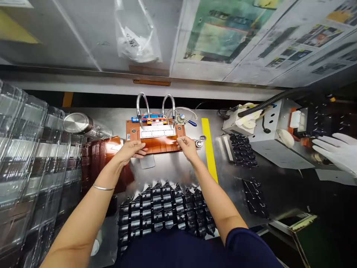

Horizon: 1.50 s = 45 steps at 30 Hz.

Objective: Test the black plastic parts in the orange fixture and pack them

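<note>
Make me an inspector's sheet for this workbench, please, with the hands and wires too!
Surface: shiny metal bench with a yellow strip.
Job's things: amber sheet at the orange fixture; dotted white strip just beyond it.
Clutter: many black parts near the person; bottle and clear plastic trays at left.
Hands: left hand and right hand pinch the amber sheet's ends.
Cables: black ribbed hose at right.
Surroundings: someone else's white-gloved hand at far right.

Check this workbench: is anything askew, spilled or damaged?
Nothing plainly stands out. The left hand and right hand hold opposite ends of a glossy orange sheet at the rectangular orange fixture, black plastic parts lie in rows, and no spill shows on the grey metal bench. Fine damage can't be judged.
</note>
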Each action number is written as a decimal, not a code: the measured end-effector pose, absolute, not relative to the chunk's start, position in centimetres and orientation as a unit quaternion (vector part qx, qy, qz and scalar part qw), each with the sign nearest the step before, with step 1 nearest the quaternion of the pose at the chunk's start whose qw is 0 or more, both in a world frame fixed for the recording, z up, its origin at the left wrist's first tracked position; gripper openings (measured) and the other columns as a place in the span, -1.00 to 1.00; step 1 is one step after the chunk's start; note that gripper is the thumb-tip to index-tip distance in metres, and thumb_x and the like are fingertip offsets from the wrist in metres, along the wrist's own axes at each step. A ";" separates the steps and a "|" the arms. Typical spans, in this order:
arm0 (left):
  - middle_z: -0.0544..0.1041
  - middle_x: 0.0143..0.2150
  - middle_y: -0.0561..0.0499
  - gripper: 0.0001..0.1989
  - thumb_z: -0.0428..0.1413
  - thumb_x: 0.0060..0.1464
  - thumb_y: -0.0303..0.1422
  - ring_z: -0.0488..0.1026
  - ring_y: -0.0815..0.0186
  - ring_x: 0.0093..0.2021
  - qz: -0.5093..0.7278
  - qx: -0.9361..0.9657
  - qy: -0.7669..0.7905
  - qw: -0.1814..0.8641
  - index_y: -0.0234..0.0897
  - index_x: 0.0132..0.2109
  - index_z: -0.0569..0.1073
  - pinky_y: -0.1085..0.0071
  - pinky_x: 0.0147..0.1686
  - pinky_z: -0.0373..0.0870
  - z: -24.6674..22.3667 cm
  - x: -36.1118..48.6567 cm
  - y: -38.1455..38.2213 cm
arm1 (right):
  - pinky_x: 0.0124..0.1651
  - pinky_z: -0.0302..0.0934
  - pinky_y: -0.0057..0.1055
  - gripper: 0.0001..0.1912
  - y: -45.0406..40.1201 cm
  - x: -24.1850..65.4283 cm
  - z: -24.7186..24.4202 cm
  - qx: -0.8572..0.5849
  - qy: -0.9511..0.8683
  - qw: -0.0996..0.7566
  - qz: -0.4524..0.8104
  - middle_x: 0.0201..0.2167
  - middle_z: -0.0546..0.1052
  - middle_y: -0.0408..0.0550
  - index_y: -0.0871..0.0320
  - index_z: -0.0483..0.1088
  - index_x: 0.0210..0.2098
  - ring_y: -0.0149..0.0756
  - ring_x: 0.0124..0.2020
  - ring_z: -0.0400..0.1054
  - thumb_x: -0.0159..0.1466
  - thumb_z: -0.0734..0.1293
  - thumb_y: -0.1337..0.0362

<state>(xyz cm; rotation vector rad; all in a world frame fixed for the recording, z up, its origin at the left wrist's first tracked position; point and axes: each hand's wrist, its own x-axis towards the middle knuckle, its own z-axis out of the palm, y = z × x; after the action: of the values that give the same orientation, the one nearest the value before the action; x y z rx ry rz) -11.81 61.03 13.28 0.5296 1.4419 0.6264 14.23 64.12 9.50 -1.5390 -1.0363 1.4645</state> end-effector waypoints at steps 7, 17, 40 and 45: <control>0.26 -0.76 0.22 -0.64 0.35 -0.27 -0.38 0.08 0.59 -0.80 0.338 0.127 0.687 0.631 -0.30 -0.55 0.25 0.66 -0.83 -0.03 11.4 -10.9 64.0 | -0.66 0.12 -0.59 -0.77 67.4 13.1 9.7 -0.642 -0.375 0.337 0.578 -0.70 0.40 -0.24 0.19 0.34 -0.56 -0.55 -0.72 0.16 -0.02 0.42 0.18; 0.20 -0.78 0.26 -0.69 0.34 -0.32 -0.49 0.00 0.61 -0.79 0.338 0.104 0.664 0.658 -0.32 -0.47 0.32 0.68 -0.83 -0.10 10.6 -12.0 65.3 | -0.69 0.04 -0.62 -0.79 68.1 12.4 9.2 -0.658 -0.371 0.341 0.559 -0.74 0.35 -0.27 0.19 0.29 -0.61 -0.58 -0.74 0.12 0.04 0.40 0.30; 0.47 -0.64 0.02 -0.84 0.28 -0.12 -0.52 0.36 0.48 -0.69 0.204 0.211 0.699 0.652 -0.37 -0.50 0.43 0.64 -0.69 0.37 11.1 -14.1 66.5 | -0.63 0.23 -0.59 -0.66 66.8 14.0 9.5 -0.668 -0.327 0.309 0.593 -0.66 0.45 -0.21 0.18 0.29 -0.53 -0.53 -0.70 0.28 0.12 0.44 0.10; 0.56 -0.48 -0.01 -0.96 0.18 0.03 -0.55 0.49 0.44 -0.55 0.223 0.235 0.690 0.648 -0.39 -0.38 0.48 0.62 -0.56 0.45 12.3 -14.7 64.7 | -0.31 0.39 -0.40 -0.61 56.9 22.7 11.1 -0.682 -0.465 0.345 0.447 -0.44 0.55 -0.07 0.18 0.42 -0.39 -0.34 -0.40 0.46 0.07 0.41 -0.04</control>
<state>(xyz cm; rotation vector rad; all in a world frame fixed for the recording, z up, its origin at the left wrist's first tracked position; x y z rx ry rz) -14.68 64.65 12.33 0.5340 1.5684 0.5080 22.67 56.88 11.14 -1.7708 -1.2069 1.1614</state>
